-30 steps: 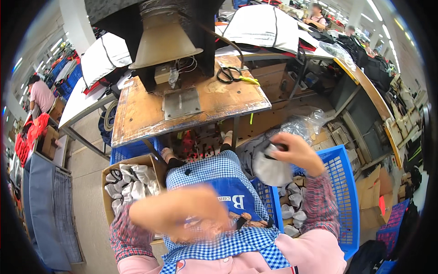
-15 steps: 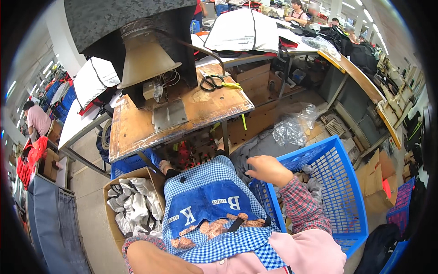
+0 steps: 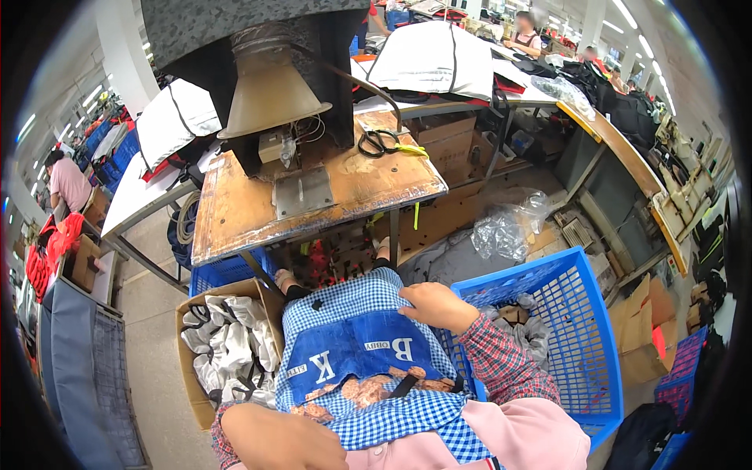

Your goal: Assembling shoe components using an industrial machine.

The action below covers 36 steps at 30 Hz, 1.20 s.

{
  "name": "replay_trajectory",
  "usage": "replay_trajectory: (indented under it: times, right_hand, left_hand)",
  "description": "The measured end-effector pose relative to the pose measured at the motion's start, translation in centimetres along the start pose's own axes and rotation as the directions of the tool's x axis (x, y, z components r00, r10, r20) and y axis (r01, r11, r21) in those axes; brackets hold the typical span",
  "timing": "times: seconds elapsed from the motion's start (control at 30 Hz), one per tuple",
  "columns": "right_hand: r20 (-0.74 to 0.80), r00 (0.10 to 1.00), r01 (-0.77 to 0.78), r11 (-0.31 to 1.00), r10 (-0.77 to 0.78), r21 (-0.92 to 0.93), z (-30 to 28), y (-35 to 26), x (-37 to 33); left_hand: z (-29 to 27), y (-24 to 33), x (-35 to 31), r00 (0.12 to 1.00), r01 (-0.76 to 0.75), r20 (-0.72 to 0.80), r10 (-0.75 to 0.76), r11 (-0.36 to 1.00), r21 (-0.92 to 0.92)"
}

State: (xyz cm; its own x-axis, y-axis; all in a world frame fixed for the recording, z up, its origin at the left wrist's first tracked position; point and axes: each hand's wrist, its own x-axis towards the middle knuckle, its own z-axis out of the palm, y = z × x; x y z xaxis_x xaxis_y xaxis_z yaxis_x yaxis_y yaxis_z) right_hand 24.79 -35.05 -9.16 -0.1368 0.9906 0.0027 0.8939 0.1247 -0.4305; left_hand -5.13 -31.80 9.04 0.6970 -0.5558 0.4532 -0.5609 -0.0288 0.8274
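My right hand [image 3: 440, 307] hovers over the right side of the blue checked apron [image 3: 337, 294] on my lap, beside the blue plastic basket. Its fingers are loosely bent, thumb a little apart, and I see nothing in them. My left hand [image 3: 286, 439] is low at the waist, back upward, its fingers hidden beneath it. Small patterned brownish pieces [image 3: 364, 392] lie at the mouth of the apron's dark blue pocket [image 3: 356, 345]. Grey fabric bundles [image 3: 533, 337] sit in the blue basket [image 3: 583, 345].
A cardboard box [image 3: 196, 384] of white and grey fabric pieces [image 3: 231, 345] stands at my left. Ahead, a worn wooden worktable [image 3: 235, 227] carries a machine with a cone-shaped guard [image 3: 274, 94] and black-handled scissors [image 3: 380, 142]. Clear plastic bags [image 3: 509, 227] lie beyond the basket. People work farther off.
My right hand has moved left and slightly down, from the basket's edge to over the apron. My left hand stays low at the waist. The view has shifted slightly.
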Motion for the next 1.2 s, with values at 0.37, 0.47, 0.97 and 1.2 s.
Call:
replay_trajectory:
  times: [0.37, 0.47, 0.97, 1.2]
  right_hand:
    - [0.011, 1.000, 0.028, 0.998, -0.028, 0.055, 2.4, -0.3, 0.9]
    - [-0.038, 0.999, 0.025, 0.998, -0.022, 0.062, 3.5, -0.7, 1.0]
    - [-0.111, 0.982, -0.170, 0.975, 0.155, -0.144, 7.2, -2.8, -0.2]
    - [-0.143, 0.988, -0.083, 0.988, 0.063, -0.134, 9.0, -1.4, 0.1]
  left_hand:
    - [0.3, -0.7, -2.8, 0.962, 0.192, -0.204, -0.184, 0.981, 0.020]
    - [0.7, -0.9, -3.2, 0.939, 0.241, -0.261, -0.226, 0.970, 0.028]
    - [1.9, -1.4, -4.3, 0.886, 0.347, -0.332, -0.322, 0.938, 0.018]
    - [2.4, -1.4, -4.2, 0.876, 0.347, -0.359, -0.321, 0.938, 0.010]
